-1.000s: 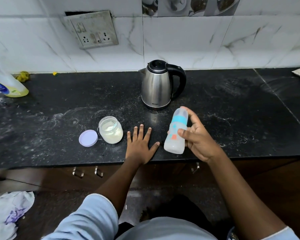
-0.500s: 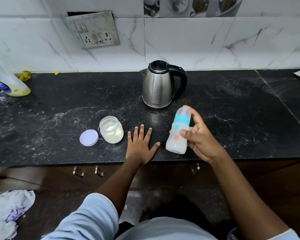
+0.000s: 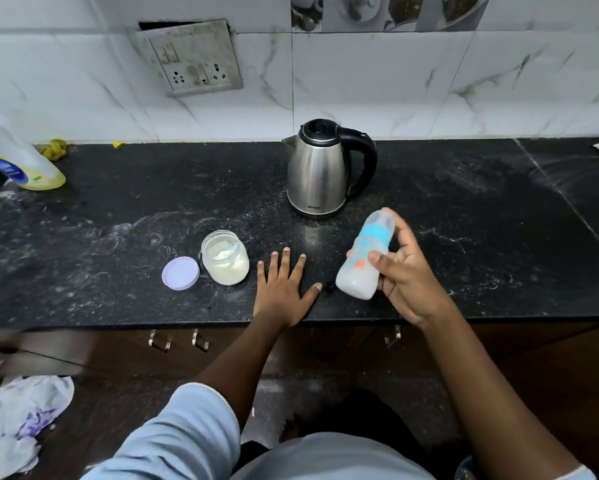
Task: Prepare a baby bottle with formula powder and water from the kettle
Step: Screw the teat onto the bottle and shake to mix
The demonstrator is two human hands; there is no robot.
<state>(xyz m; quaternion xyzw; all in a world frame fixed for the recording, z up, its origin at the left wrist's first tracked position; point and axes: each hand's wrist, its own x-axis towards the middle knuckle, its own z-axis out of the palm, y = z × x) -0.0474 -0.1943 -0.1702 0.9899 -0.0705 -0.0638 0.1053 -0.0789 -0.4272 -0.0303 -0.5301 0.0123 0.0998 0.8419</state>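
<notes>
Two hands are in play, and only my right hand [image 3: 407,282] has work: its fingers are wrapped and clamped around the baby bottle [image 3: 364,256], right of centre in the frame. The bottle is off the counter [image 3: 118,209], its long axis tilted, the capped top with the blue collar leaning up and to the right toward my fingertips, the base down and to the left. What fills it looks cloudy white, so I judge powder and water are already in and I am mixing it.

My left hand [image 3: 284,289] lies flat on the counter, fingers spread, empty, just left of the bottle's base without touching it.

Further left sits the open jar of formula powder [image 3: 225,258], with its lilac lid [image 3: 180,273] lying flat just beside it. The kettle [image 3: 320,169] stands upright above the bottle in the frame, lid shut, handle to the right, spout to the left.

Whatever comes next, the bottle belongs to my right hand; the jar and lid lie nearer my left, so closing the jar would fall to that one.
</notes>
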